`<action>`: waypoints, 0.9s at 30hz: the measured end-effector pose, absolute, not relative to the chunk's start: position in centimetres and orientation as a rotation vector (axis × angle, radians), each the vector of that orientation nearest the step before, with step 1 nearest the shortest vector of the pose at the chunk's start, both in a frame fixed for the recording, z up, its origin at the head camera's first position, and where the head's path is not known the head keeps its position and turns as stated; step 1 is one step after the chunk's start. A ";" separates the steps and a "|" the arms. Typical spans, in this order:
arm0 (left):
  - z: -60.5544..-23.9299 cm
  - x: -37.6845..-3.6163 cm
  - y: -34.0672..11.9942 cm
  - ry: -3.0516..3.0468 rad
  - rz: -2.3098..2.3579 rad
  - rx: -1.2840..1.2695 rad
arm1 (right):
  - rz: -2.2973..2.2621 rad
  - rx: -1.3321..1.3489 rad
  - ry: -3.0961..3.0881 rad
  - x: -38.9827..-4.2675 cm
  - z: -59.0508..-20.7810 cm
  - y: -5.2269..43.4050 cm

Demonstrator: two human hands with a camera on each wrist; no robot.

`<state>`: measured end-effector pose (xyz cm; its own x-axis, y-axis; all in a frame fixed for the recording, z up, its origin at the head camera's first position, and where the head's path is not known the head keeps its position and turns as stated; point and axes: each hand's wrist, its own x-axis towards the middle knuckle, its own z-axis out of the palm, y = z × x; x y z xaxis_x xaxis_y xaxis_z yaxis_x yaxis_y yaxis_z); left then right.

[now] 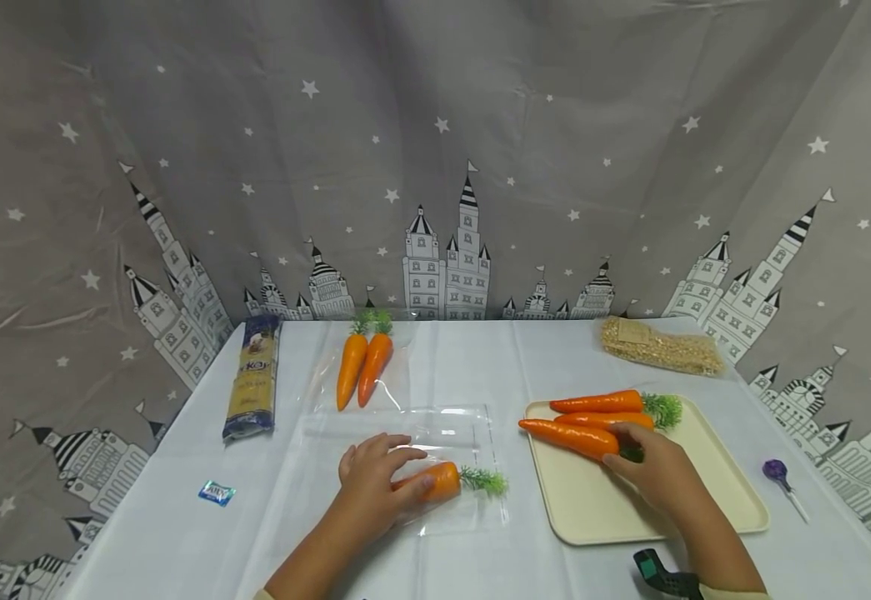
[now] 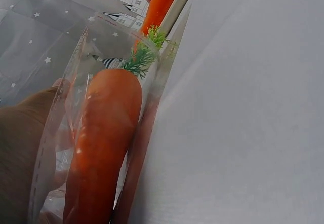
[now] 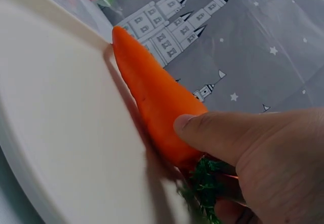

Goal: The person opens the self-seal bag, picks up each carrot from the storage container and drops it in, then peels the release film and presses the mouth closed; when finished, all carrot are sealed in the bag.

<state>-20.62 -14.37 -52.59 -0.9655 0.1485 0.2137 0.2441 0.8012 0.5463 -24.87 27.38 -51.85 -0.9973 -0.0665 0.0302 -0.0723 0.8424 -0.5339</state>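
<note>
My left hand (image 1: 375, 483) is over a clear plastic bag (image 1: 473, 425) on the white table, thumb and fingers around an orange carrot (image 1: 444, 481) with a green top. In the left wrist view, clear film covers that carrot (image 2: 104, 138) and overlaps the fingers. At the tray (image 1: 593, 533), my right hand (image 1: 653, 467) pinches another carrot (image 1: 570, 437) near its leafy end, the tip pointing left past the rim. The right wrist view shows the thumb on top of this carrot (image 3: 152, 92). Two more carrots (image 1: 596, 402) lie behind it on the tray.
Farther back, a clear bag with two carrots (image 1: 351, 367) lies flat. A pasta packet (image 1: 251, 383) and a small blue wrapped candy (image 1: 217, 492) are on the left. A bag of yellow grains (image 1: 660, 346) lies back right, a purple lollipop (image 1: 776, 471) right of the tray.
</note>
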 end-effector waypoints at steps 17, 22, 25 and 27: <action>-52.5 -20.5 -14.2 -2.850 -0.864 -0.299 | 0.953 0.261 -2.840 -24.3 -51.8 26.0; -52.5 -20.5 -14.2 -2.844 -0.864 -0.298 | 0.970 0.337 -2.800 -24.3 -52.1 25.2; -52.4 -20.5 -14.2 -2.849 -0.864 -0.292 | 0.995 0.391 -2.781 -24.4 -52.2 24.5; -52.5 -20.6 -14.2 -2.858 -0.856 -0.288 | 1.009 0.420 -2.770 -24.4 -52.3 24.1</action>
<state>-20.57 -14.17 -52.46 -0.9712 0.1412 0.1920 0.2235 0.8194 0.5279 -24.40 24.10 -52.33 -0.9470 -0.2054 0.2470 -0.3161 0.7325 -0.6029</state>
